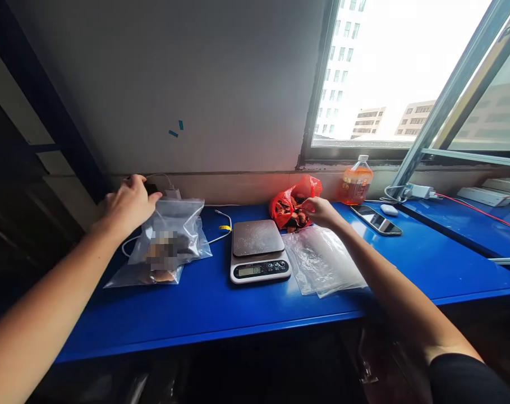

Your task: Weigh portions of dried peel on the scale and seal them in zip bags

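My left hand [132, 203] is at the back left of the blue table, beside clear plastic bags [187, 216] with brownish contents partly blurred out. Its thumb stands apart from the index finger near a small dark object; the other fingers are mostly hidden. At the red plastic bag [307, 185], my right hand [322, 213] has its fingers closed at the right side of the mouth, seemingly on the rim. Dried reddish-brown pieces [294, 217] fill this bag. Between my hands sits a digital kitchen scale [258, 238], its plate bare and its display lit.
Flat clear bags [317, 266] lie right of the scale, under my right forearm. Further right are a bottle of orange drink [358, 182], a phone [376, 220] and a white earbud case [389, 210]. A white cable [227, 224] runs behind the scale. The blue table [221, 311] meets a wall.
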`<state>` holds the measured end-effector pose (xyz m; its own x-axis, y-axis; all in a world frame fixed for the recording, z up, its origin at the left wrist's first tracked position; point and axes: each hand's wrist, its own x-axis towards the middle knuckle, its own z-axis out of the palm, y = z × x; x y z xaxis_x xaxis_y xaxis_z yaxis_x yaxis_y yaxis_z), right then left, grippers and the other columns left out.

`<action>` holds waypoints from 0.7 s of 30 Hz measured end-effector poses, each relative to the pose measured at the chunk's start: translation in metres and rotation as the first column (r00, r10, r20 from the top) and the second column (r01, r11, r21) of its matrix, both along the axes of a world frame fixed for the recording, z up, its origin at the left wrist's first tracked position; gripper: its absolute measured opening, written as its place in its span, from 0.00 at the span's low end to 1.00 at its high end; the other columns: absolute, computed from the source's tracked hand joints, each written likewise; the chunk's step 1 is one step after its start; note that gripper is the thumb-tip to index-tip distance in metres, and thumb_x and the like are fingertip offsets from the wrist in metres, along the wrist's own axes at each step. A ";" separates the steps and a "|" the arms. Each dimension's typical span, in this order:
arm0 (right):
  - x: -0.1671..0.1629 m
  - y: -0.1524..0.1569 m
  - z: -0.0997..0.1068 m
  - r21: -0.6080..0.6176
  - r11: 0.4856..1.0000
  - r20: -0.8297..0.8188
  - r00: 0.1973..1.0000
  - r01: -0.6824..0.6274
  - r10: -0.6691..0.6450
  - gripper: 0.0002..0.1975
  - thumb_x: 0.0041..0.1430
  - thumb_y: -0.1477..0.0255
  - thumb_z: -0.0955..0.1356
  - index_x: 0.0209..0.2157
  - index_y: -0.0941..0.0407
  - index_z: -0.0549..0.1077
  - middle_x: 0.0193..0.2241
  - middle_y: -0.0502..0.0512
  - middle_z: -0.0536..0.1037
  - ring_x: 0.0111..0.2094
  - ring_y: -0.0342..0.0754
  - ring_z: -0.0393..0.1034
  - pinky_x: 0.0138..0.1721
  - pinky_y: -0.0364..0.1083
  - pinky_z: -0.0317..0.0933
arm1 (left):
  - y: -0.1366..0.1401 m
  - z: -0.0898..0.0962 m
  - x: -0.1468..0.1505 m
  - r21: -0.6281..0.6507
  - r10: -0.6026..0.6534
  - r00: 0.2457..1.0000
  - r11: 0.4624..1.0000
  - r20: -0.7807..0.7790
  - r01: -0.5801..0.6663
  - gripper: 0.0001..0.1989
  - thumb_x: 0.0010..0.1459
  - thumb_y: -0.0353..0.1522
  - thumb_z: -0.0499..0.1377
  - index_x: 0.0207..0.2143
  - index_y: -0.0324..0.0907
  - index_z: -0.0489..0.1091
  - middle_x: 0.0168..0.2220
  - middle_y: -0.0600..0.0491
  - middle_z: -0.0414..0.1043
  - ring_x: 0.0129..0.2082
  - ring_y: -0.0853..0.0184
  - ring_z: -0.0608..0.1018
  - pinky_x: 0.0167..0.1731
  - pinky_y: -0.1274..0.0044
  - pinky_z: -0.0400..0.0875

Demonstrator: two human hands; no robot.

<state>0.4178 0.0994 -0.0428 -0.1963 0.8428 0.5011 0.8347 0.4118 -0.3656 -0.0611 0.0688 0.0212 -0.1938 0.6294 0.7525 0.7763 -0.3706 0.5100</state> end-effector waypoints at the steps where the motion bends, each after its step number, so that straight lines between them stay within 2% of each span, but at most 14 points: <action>1: -0.003 0.003 -0.004 0.000 1.000 0.021 0.999 -0.031 0.031 0.04 0.54 0.74 0.68 0.28 0.57 0.75 0.29 0.56 0.78 0.30 0.47 0.70 0.33 0.45 0.62 | 0.002 -0.006 0.007 -0.014 0.048 0.998 0.999 -0.041 -0.048 0.30 0.40 0.53 0.70 0.36 0.43 0.66 0.40 0.50 0.71 0.58 0.34 0.65 0.56 0.45 0.52; 3: -0.010 0.008 -0.012 0.002 0.996 0.055 0.994 -0.092 0.092 0.06 0.55 0.69 0.70 0.29 0.57 0.75 0.31 0.56 0.77 0.32 0.47 0.69 0.35 0.45 0.62 | 0.001 -0.015 0.024 -0.065 0.113 0.979 0.990 -0.172 -0.126 0.31 0.46 0.54 0.66 0.45 0.44 0.66 0.49 0.45 0.68 0.60 0.31 0.62 0.55 0.43 0.51; 5: -0.013 0.010 -0.019 0.001 0.990 0.078 0.987 -0.142 0.142 0.09 0.52 0.66 0.73 0.28 0.57 0.73 0.34 0.57 0.77 0.36 0.49 0.69 0.39 0.46 0.61 | -0.003 -0.023 0.043 -0.097 0.121 0.956 0.984 -0.266 -0.151 0.30 0.51 0.51 0.63 0.51 0.46 0.65 0.54 0.41 0.66 0.58 0.31 0.65 0.53 0.45 0.57; 8: -0.012 0.009 -0.029 -0.008 0.986 0.083 0.983 -0.167 0.167 0.10 0.48 0.67 0.74 0.28 0.56 0.72 0.36 0.58 0.76 0.40 0.52 0.68 0.41 0.48 0.61 | -0.011 -0.037 0.070 -0.120 0.064 0.936 0.987 -0.347 -0.112 0.29 0.54 0.49 0.60 0.55 0.47 0.63 0.55 0.39 0.64 0.56 0.37 0.69 0.53 0.52 0.64; 10: -0.009 0.008 -0.034 -0.007 0.989 0.066 0.986 -0.150 0.150 0.09 0.47 0.70 0.73 0.32 0.56 0.73 0.37 0.58 0.76 0.42 0.54 0.67 0.43 0.50 0.61 | -0.014 -0.049 0.081 -0.204 0.012 0.925 0.974 -0.381 -0.096 0.29 0.56 0.48 0.58 0.57 0.46 0.62 0.56 0.39 0.64 0.56 0.41 0.69 0.53 0.54 0.65; 14: -0.002 0.013 -0.039 0.006 0.994 -0.025 0.994 -0.106 0.106 0.10 0.48 0.74 0.71 0.36 0.55 0.73 0.35 0.57 0.77 0.42 0.55 0.68 0.44 0.51 0.61 | -0.017 -0.069 0.081 -0.455 -0.079 0.901 0.880 -0.427 -0.139 0.30 0.56 0.49 0.56 0.58 0.46 0.63 0.58 0.39 0.64 0.56 0.42 0.71 0.52 0.54 0.66; 17: 0.002 0.016 -0.040 0.032 0.997 -0.175 0.982 -0.065 0.070 0.10 0.50 0.72 0.69 0.38 0.55 0.72 0.35 0.55 0.78 0.37 0.51 0.71 0.41 0.49 0.63 | -0.016 -0.071 0.074 -0.445 -0.079 0.918 0.888 -0.389 -0.112 0.29 0.57 0.47 0.55 0.58 0.45 0.63 0.58 0.41 0.64 0.56 0.47 0.72 0.54 0.58 0.67; 21: 0.008 0.015 -0.039 0.069 0.997 -0.398 0.918 0.022 0.008 0.12 0.51 0.66 0.67 0.39 0.54 0.71 0.31 0.53 0.78 0.31 0.48 0.72 0.36 0.48 0.65 | -0.014 -0.068 0.071 -0.403 -0.084 0.939 0.913 -0.335 -0.062 0.28 0.56 0.47 0.54 0.56 0.45 0.64 0.57 0.43 0.65 0.55 0.51 0.73 0.55 0.62 0.67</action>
